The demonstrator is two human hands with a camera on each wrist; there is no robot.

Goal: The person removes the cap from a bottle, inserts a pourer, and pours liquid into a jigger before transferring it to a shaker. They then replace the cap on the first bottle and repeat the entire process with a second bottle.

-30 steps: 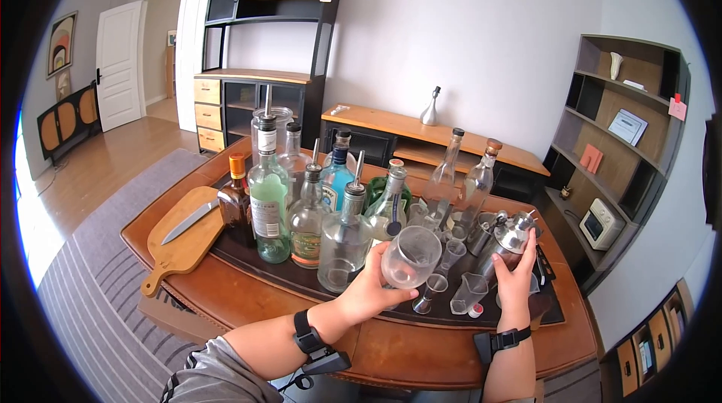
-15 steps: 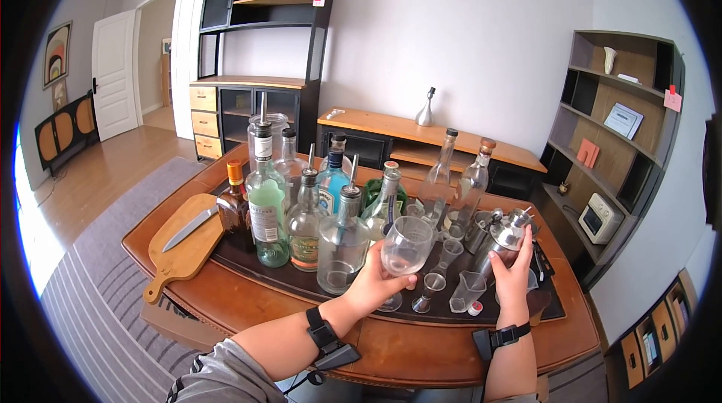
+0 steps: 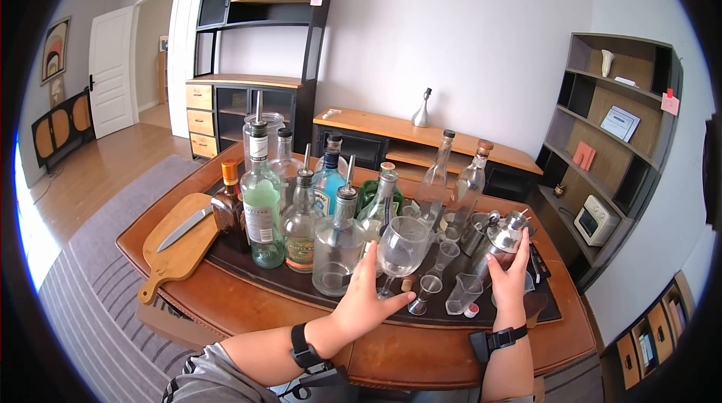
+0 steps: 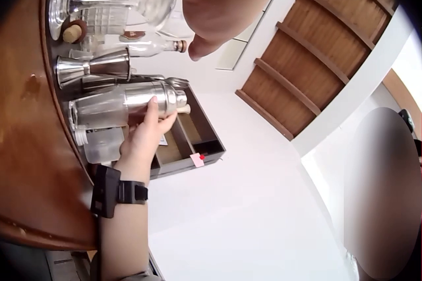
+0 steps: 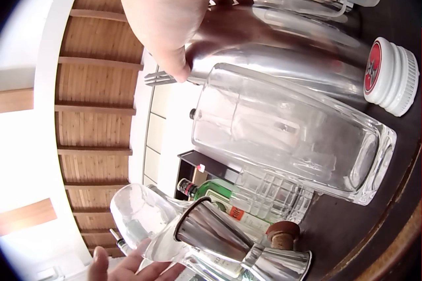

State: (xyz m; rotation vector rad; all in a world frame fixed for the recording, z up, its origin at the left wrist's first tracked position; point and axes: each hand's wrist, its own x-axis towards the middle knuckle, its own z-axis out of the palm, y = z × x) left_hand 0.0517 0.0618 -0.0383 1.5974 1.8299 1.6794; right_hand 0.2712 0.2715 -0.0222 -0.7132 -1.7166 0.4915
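Note:
A clear stemmed wine glass [image 3: 401, 246] stands upright on the dark mat [image 3: 492, 313]. Beside its bowl and stem is my left hand [image 3: 362, 311], its fingers raised straight and thumb stretched out. My right hand [image 3: 509, 279] holds a steel cocktail shaker [image 5: 277, 47], thumb on the near side and fingers behind it. Between the hands stand a steel double jigger [image 3: 426, 295] and a small angular clear glass [image 5: 283, 133]. A white bottle cap [image 5: 392, 75] with a red top lies near the shaker's base. A cork [image 4: 73, 31] sits close to the wine glass's foot.
Several bottles, some with metal pourers, crowd the mat, including a clear one [image 3: 340, 256] just left of my left hand. A cutting board [image 3: 178, 241] with a knife [image 3: 183, 230] lies at the table's left. Behind stand two tall clear bottles [image 3: 468, 185].
My left hand held the wine glass raised, then lowered it onto the mat and let go; its fingers have straightened. The right hand has stayed on the shaker.

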